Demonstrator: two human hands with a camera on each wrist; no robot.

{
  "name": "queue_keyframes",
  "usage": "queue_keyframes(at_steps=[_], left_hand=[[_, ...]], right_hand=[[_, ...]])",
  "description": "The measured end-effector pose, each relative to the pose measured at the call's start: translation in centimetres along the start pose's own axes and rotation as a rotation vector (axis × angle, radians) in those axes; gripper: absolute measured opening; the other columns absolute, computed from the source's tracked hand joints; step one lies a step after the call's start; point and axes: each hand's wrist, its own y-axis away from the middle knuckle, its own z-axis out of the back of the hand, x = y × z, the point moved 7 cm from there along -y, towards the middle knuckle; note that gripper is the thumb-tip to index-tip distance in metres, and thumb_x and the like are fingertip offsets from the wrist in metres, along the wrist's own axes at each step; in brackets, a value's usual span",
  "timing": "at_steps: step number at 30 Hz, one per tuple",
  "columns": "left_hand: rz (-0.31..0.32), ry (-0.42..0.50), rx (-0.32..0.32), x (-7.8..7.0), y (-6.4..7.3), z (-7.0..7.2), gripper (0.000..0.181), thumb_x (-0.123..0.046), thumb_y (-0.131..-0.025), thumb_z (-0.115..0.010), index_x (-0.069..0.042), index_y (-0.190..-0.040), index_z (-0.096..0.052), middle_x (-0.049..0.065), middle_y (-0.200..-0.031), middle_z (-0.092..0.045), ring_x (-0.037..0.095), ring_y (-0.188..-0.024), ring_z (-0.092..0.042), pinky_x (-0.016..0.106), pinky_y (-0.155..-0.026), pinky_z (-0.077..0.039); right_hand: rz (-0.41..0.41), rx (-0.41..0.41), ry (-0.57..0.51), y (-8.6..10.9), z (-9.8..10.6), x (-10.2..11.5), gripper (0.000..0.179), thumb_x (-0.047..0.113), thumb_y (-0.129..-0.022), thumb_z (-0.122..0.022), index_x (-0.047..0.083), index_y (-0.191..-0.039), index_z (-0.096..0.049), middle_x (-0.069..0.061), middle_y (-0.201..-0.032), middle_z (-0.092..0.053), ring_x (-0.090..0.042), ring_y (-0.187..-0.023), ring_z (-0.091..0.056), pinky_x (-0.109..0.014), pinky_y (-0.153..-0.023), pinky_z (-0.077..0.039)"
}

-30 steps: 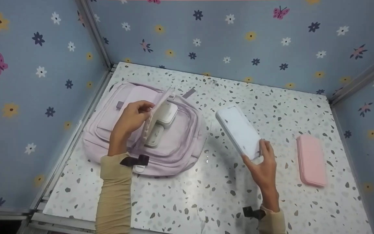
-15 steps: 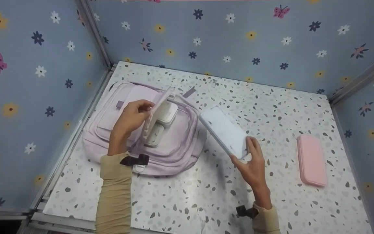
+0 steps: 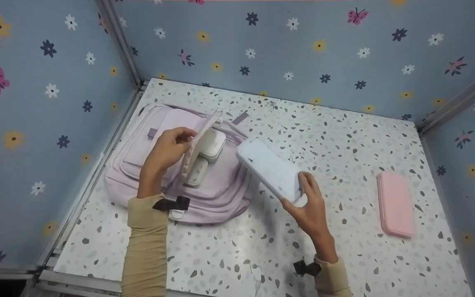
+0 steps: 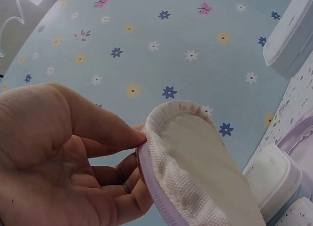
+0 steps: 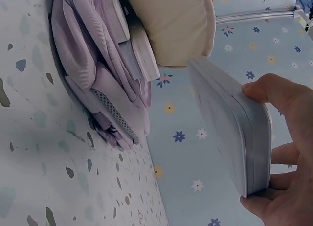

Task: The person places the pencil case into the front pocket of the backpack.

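A pale lilac backpack (image 3: 217, 202) lies on the table at the left with its front flap (image 4: 195, 157) lifted. My left hand (image 3: 169, 146) pinches the edge of that flap between thumb and fingers, its cream lining showing. Inside the opening sit a white rounded case (image 3: 215, 144) and a smaller whitish case (image 3: 197, 172). My right hand (image 3: 309, 206) grips the near end of a long white zip-edged case (image 3: 270, 167), thumb on one side and fingers on the other. The case is tilted in the air, its far end overlapping the backpack's right side in the head view.
A pink case (image 3: 396, 204) of similar long shape lies at the right of the speckled table (image 3: 221, 251). Flower-patterned panels (image 3: 283, 45) stand behind and at both sides. A grey strap end (image 3: 240, 118) sticks out behind the backpack.
My right hand has carried the long white case leftward, from beside the backpack to over its right edge. The left hand stays on the lifted flap.
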Motion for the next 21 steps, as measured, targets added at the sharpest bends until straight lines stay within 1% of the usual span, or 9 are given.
queue_keyframes(at_steps=[3,6,13,16,21], left_hand=[[0.007,-0.002,0.001,0.1,0.0,0.0,0.035,0.002,-0.091,-0.044,0.002,-0.123,-0.057,0.016,-0.110,-0.055,0.023,-0.099,-0.049,0.031,-0.084,-0.041],[-0.007,-0.023,0.003,0.0,-0.1,0.0,0.034,0.001,-0.092,-0.043,0.001,-0.123,-0.058,0.016,-0.111,-0.055,0.023,-0.099,-0.049,0.031,-0.083,-0.042],[-0.043,-0.037,-0.006,0.0,-0.1,0.0,0.033,0.002,-0.091,-0.044,0.002,-0.120,-0.060,0.016,-0.107,-0.056,0.023,-0.096,-0.049,0.030,-0.080,-0.041],[-0.051,-0.033,-0.007,0.0,-0.1,0.0,0.033,0.002,-0.090,-0.045,0.003,-0.119,-0.060,0.015,-0.105,-0.057,0.022,-0.094,-0.050,0.028,-0.078,-0.041],[-0.044,-0.025,0.002,-0.1,0.0,0.1,0.032,0.001,-0.091,-0.045,0.002,-0.119,-0.060,0.014,-0.104,-0.056,0.021,-0.093,-0.050,0.026,-0.076,-0.042]], right_hand=[[0.000,0.025,0.000,0.0,-0.6,0.2,0.082,0.017,-0.073,-0.081,0.001,-0.143,-0.041,-0.012,-0.140,-0.044,-0.022,-0.123,-0.046,-0.040,-0.097,-0.042],[0.005,0.047,-0.002,0.1,-1.1,0.5,0.081,0.019,-0.074,-0.080,0.001,-0.143,-0.041,-0.012,-0.142,-0.042,-0.023,-0.126,-0.045,-0.041,-0.097,-0.043],[0.014,0.089,-0.004,0.2,-2.5,0.9,0.082,0.022,-0.074,-0.080,0.000,-0.142,-0.041,-0.016,-0.147,-0.038,-0.032,-0.133,-0.040,-0.048,-0.098,-0.044],[0.033,0.099,0.000,0.2,-3.1,1.3,0.082,0.022,-0.073,-0.081,0.000,-0.142,-0.042,-0.016,-0.146,-0.040,-0.031,-0.132,-0.042,-0.048,-0.098,-0.044],[0.076,0.118,0.004,0.1,-4.2,1.9,0.081,0.023,-0.072,-0.082,0.001,-0.140,-0.045,-0.014,-0.142,-0.044,-0.028,-0.126,-0.047,-0.045,-0.095,-0.046]])
